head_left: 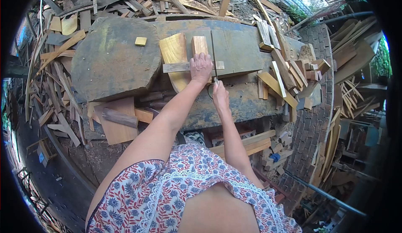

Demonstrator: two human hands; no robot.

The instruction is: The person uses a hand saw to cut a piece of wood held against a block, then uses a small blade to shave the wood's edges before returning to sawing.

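My left hand [201, 68] is closed over a narrow wooden strip [176, 67], pressing it down across a yellowish board [173, 49] and the edge of a thick slab. The strip's short right end [220, 65] pokes out past my fingers. Just beyond my knuckles is a reddish wooden block [199, 44]. My right hand [220, 96] grips the handle of a handsaw [214, 49], whose long thin blade points away from me. Seen nearly edge-on, the blade crosses the strip close to my left hand's right side.
A broad thick wood slab [115, 65] lies on the left, bearing a small yellow block [140, 41]. Another thick slab [238, 51] is right of the blade. Offcuts [289, 76] crowd the bench's right end. Scrap wood [125, 1] is heaped behind.
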